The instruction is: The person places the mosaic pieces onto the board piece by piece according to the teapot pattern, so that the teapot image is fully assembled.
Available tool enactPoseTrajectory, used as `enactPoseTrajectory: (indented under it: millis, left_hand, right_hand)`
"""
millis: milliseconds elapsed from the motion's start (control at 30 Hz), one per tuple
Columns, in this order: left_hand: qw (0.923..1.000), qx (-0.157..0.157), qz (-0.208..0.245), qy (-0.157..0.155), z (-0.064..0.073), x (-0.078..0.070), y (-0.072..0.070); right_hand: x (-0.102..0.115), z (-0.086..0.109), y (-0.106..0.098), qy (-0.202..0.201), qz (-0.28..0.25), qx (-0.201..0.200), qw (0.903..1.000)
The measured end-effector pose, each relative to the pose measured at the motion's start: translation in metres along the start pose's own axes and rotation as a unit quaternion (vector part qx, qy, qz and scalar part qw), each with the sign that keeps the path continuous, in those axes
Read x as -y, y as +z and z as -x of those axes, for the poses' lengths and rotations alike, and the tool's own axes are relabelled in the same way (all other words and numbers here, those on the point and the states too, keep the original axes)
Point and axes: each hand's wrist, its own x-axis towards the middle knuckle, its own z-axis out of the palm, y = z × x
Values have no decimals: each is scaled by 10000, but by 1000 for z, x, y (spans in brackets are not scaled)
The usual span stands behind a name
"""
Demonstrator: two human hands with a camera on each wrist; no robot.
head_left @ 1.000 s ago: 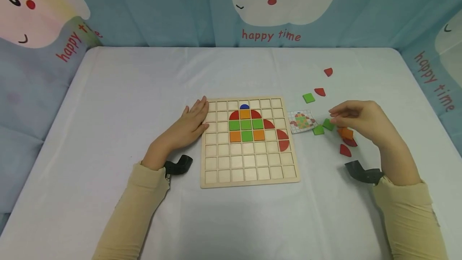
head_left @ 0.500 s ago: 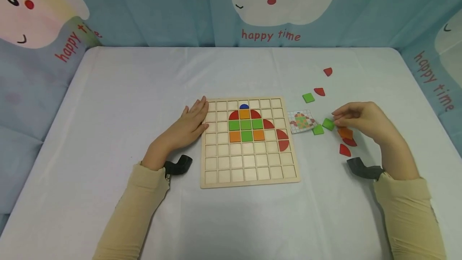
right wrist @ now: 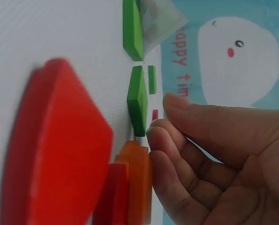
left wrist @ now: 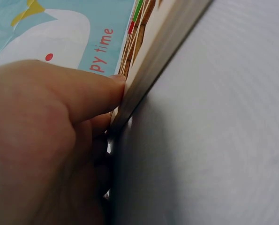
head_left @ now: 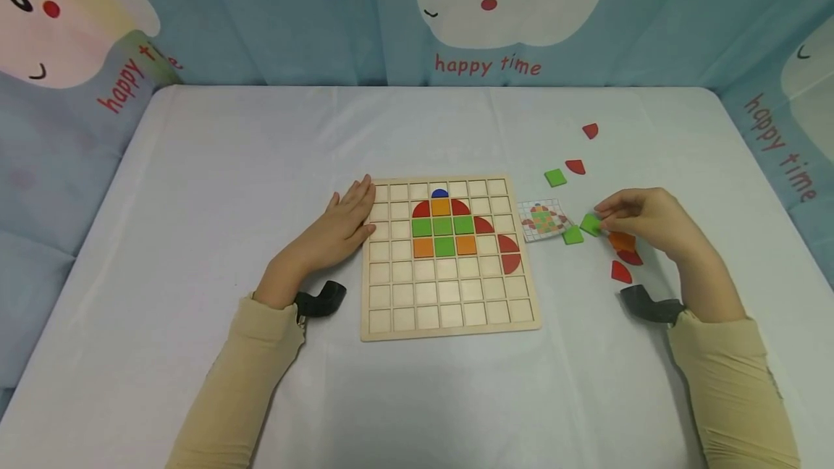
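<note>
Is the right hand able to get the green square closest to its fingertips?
Probably yes: the right hand is right beside the green square, which has nothing lying on top.

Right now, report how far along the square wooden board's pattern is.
Seemingly done: multicoloured geometric tiles fill some of the board's cells. In hand: no tile visible; the right hand is beside a loose green square tile. Likely left: loose red quarter-circle tiles beside the board.
</note>
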Motion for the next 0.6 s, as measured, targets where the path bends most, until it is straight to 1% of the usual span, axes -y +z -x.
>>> enactPoseTrajectory:
  millis: [67, 200, 400, 600]
  left_hand:
    - [10000, 4, 2, 6, 0, 0, 0]
    - [10000, 15, 11, 7, 0, 0, 0]
    - [10000, 24, 8, 19, 0, 1, -1]
    - [10000, 40, 47, -24, 0, 0, -1]
  right_hand:
    - [1, 0, 0, -48, 41, 70, 10000]
    - [3, 0, 2, -18, 228, 128, 9997]
    - [5, -1, 4, 86, 403, 114, 9991]
    - [6, -2, 6, 42, 459, 120, 9989]
